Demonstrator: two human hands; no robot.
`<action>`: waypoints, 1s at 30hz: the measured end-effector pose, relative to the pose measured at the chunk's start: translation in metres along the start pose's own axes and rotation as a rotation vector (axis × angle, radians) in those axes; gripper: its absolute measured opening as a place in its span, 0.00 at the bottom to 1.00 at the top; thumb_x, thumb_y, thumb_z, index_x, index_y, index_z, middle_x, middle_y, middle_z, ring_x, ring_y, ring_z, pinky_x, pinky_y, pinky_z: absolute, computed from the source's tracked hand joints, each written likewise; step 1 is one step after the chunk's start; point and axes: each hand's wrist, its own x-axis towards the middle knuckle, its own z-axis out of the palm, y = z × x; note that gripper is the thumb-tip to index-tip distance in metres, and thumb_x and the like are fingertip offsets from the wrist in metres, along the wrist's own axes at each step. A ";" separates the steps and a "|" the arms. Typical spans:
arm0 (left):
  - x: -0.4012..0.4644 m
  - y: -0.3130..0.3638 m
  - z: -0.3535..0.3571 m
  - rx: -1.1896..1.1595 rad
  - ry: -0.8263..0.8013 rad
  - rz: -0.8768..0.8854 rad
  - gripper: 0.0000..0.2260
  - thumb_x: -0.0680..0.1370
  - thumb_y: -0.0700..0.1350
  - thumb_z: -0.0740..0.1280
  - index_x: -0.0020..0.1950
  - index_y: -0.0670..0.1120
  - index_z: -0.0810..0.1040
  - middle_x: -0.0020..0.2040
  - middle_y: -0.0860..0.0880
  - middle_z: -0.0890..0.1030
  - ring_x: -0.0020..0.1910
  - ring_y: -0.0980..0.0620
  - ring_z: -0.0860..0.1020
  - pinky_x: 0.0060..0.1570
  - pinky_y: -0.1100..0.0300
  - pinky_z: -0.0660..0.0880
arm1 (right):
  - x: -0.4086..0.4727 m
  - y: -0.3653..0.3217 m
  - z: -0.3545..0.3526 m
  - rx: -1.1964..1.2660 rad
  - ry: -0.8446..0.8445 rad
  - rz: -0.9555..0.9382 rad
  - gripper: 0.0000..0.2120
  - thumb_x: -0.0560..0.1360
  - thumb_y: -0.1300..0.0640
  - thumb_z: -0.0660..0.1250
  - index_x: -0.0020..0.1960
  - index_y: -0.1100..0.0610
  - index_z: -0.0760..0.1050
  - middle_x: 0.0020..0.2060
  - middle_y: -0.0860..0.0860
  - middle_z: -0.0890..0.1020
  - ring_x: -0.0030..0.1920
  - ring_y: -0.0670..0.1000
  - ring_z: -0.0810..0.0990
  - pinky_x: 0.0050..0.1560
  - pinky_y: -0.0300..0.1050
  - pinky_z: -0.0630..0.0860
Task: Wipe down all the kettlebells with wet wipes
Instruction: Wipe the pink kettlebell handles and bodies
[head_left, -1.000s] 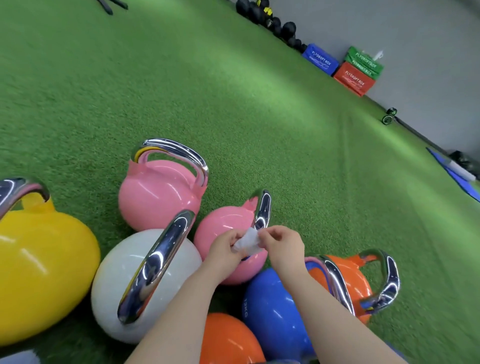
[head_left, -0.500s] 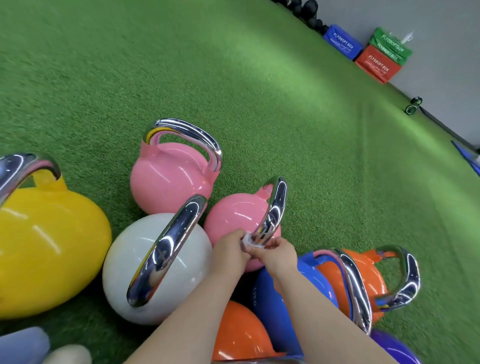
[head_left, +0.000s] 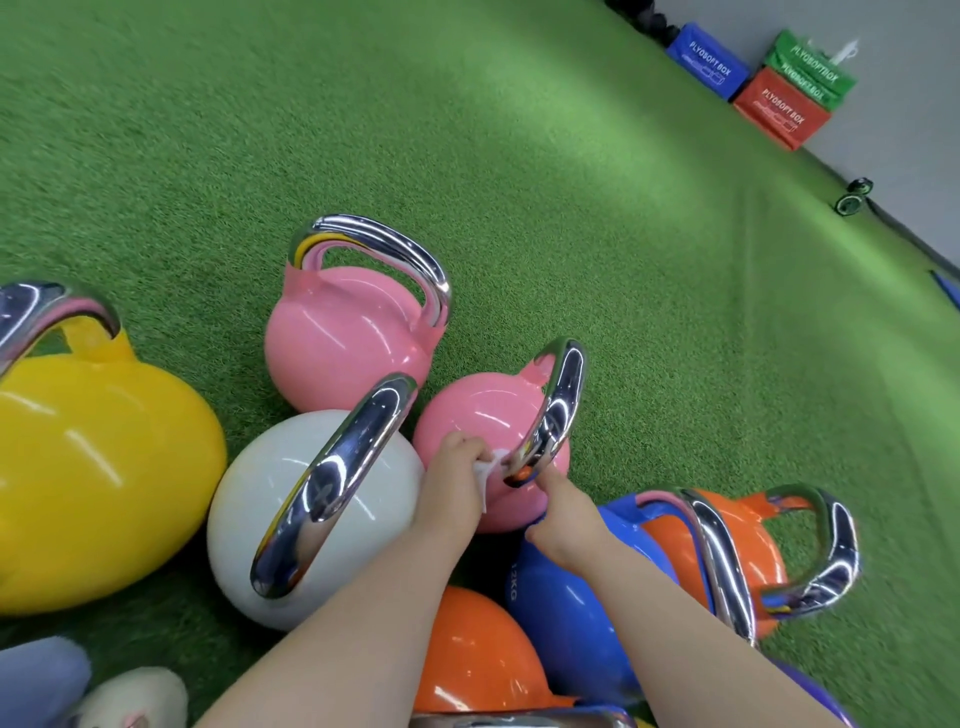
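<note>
Head view: left hand (head_left: 451, 486) grip pinches white wipe (head_left: 488, 467) against pink kettlebell (head_left: 483, 431).

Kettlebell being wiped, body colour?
Pink body, chrome handle; the head view shows it.

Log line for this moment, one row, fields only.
step: wiping handle | target: small pink kettlebell | left hand: holds wet wipe | right hand: at handle base, grip unclear

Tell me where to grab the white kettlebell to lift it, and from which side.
Grip the white kettlebell by the middle of its chrome handle, coming from above. The bar arches clear over the round, smooth body, leaving room for fingers to curl under.
</note>
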 end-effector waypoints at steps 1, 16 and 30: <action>0.002 0.001 -0.001 -0.026 0.008 -0.023 0.10 0.70 0.30 0.63 0.36 0.45 0.72 0.42 0.50 0.67 0.40 0.52 0.67 0.36 0.70 0.62 | 0.000 -0.002 0.000 -0.020 0.001 0.004 0.33 0.70 0.70 0.60 0.72 0.50 0.61 0.63 0.53 0.75 0.62 0.57 0.74 0.55 0.39 0.67; 0.004 0.006 -0.004 -0.110 -0.062 -0.045 0.15 0.63 0.38 0.78 0.47 0.38 0.82 0.39 0.56 0.68 0.37 0.58 0.70 0.37 0.75 0.65 | 0.002 -0.003 -0.008 -0.020 -0.044 0.040 0.31 0.70 0.69 0.57 0.70 0.49 0.65 0.58 0.56 0.79 0.57 0.60 0.77 0.51 0.43 0.73; -0.004 0.012 0.022 -0.031 -0.078 0.124 0.14 0.69 0.49 0.72 0.50 0.45 0.76 0.46 0.49 0.79 0.46 0.48 0.74 0.47 0.53 0.70 | 0.012 0.017 -0.013 0.165 -0.055 0.065 0.23 0.69 0.72 0.56 0.54 0.50 0.75 0.37 0.48 0.77 0.36 0.49 0.73 0.28 0.29 0.62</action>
